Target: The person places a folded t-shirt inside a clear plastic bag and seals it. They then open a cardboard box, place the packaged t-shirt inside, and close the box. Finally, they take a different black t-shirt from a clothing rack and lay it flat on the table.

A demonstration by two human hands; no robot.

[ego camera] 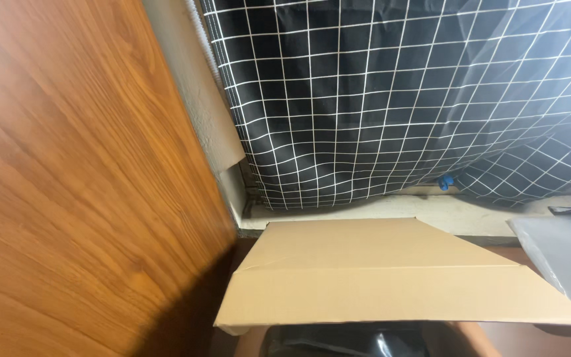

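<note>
Flat cardboard sheet fills the near centre, from about 7 o'clock to 4 o'clock, held level with a fold crease running across it and a slanted flap at the far right. Under its near edge, at 6 o'clock, sits a dark shiny object; can't tell what it is. Skin-toned shapes show beside it at 6 and 5 o'clock, likely the hands, but mostly hidden by the cardboard, so I cannot tell whether the fingers of either hand are open or gripping.

At 9 o'clock, a tall wooden panel with orange grain stands close on the left, casting shadow toward the cardboard's corner. At 3 o'clock, a grey sheet sits just beside the right corner.

Farther, at 12 o'clock, a pale ledge runs behind the cardboard, then a black curtain with white grid hangs over it. A small blue thing peeks under its hem.

Judgement: to handle the sheet well, support both near corners evenly, keep the crease straight, and keep clear of the wooden panel.
</note>
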